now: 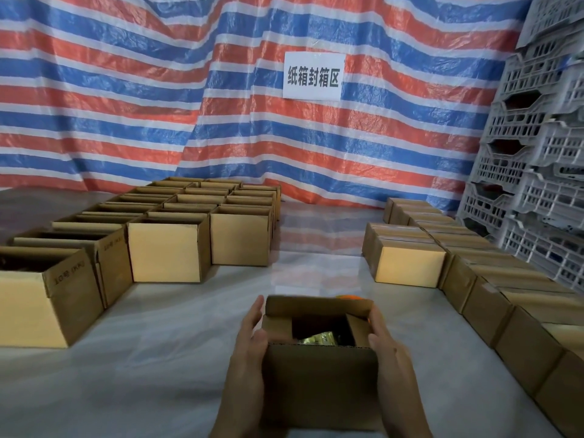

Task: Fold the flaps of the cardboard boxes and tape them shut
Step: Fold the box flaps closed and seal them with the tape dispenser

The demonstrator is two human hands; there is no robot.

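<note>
Cardboard box [319,371], flaps [316,306] open: folding step. Left hand [249,339], right hand [384,339] flank it, grips spread. I'd press them down next.

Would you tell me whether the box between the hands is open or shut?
Open. The box has its flaps only partly folded, and its contents show through the gap.

A white sign [313,75] on the striped tarp [126,90] reads "纸箱封箱区"; an open box [68,289] bears "(KK)".
</note>
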